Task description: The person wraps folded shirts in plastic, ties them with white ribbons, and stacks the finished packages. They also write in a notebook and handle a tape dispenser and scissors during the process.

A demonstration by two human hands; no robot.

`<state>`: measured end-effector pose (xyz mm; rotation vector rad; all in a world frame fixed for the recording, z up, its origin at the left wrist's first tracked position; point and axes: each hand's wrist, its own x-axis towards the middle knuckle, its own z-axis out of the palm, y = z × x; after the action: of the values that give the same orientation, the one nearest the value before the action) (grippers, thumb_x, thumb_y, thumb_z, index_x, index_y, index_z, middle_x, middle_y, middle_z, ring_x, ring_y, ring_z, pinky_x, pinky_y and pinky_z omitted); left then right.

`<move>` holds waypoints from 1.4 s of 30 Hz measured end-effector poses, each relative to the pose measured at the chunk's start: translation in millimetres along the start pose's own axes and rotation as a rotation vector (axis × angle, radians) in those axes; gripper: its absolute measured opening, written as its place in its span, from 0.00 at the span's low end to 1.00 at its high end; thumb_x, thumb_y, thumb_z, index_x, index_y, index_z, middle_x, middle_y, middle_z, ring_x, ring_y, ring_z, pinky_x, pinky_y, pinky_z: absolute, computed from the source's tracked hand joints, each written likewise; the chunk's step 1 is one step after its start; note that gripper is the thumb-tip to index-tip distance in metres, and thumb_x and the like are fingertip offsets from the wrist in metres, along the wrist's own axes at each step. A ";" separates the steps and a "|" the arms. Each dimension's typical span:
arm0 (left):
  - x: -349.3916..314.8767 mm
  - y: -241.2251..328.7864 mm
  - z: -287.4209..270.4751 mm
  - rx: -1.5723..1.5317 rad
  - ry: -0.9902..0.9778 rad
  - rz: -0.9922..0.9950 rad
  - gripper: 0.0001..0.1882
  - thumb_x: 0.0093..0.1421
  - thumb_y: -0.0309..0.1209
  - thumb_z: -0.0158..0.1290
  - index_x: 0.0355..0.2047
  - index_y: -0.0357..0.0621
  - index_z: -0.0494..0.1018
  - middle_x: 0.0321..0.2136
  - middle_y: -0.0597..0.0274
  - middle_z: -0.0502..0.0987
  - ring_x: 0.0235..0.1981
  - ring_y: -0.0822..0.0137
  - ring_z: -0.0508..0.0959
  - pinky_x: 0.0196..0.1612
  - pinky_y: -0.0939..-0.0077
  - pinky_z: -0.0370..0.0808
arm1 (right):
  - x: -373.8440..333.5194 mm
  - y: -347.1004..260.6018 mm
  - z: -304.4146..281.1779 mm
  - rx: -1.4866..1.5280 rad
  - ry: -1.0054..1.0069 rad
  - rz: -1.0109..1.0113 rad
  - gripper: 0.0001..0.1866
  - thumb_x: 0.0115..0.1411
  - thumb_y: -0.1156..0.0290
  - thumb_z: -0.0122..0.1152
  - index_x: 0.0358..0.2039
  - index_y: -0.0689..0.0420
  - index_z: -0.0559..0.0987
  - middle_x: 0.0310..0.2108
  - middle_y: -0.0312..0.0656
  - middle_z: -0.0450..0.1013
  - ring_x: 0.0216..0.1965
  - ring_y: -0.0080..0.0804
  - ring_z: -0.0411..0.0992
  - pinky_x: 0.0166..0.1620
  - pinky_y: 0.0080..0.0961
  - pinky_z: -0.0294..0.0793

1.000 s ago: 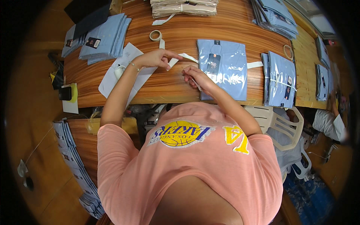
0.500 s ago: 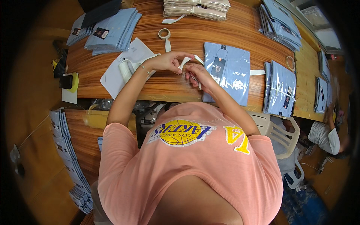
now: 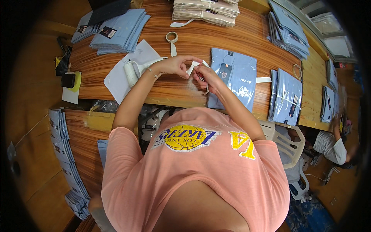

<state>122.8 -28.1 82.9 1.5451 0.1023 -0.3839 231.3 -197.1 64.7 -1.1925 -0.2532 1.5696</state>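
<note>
A white strip (image 3: 190,70) like flat cloth tape is looped between my two hands above the table. My left hand (image 3: 172,65) has it between the thumb and the stretched forefinger. My right hand (image 3: 208,77) is curled round another part of it, with a loose end hanging below the fingers. Whether anything else is inside the right hand is hidden. Just right of it lies a folded light-blue garment in clear plastic (image 3: 242,73) with a dark tag. A white strip end (image 3: 263,80) sticks out from its right side.
A white spool (image 3: 130,74) lies on paper near my left forearm, and a tape roll (image 3: 172,37) farther back. Blue garment stacks (image 3: 118,31) and beige packs (image 3: 206,11) stand behind. A tied blue bundle (image 3: 286,96) lies right. Another person (image 3: 330,147) sits at far right.
My right hand has come slightly closer to the left one, and its fingers have shifted on the strip. The whole view has moved a little.
</note>
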 end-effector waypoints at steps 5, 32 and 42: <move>1.8 -1.9 -2.0 -0.078 -0.052 0.001 0.39 0.47 0.19 0.59 0.60 0.47 0.58 0.35 0.69 0.73 0.22 0.86 0.69 0.25 0.93 0.66 | -3.8 -5.5 2.1 -0.013 -0.015 0.007 0.17 0.63 0.61 0.45 0.20 0.56 0.67 0.14 0.32 0.59 0.09 0.16 0.50 0.13 0.17 0.45; -0.7 2.5 -9.9 -0.075 0.057 -0.109 0.42 0.42 0.23 0.62 0.60 0.49 0.59 0.57 0.56 0.61 0.33 0.73 0.75 0.37 0.81 0.72 | -23.9 -30.3 -34.4 -0.029 -0.004 -0.114 0.10 0.60 0.62 0.54 0.34 0.54 0.69 0.22 0.35 0.68 0.16 0.20 0.62 0.19 0.16 0.61; 89.0 -22.4 118.0 1.006 0.679 0.045 0.36 0.52 0.55 0.52 0.60 0.58 0.59 0.63 0.49 0.47 0.65 0.46 0.44 0.60 0.38 0.42 | 45.9 -127.0 -248.0 -1.072 0.874 -0.790 0.28 0.49 0.61 0.64 0.45 0.67 0.72 0.42 0.60 0.71 0.45 0.53 0.69 0.50 0.39 0.66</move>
<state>178.8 -159.5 38.7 2.6209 0.4511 0.1998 507.9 -211.6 10.2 -2.0989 -0.8976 0.0517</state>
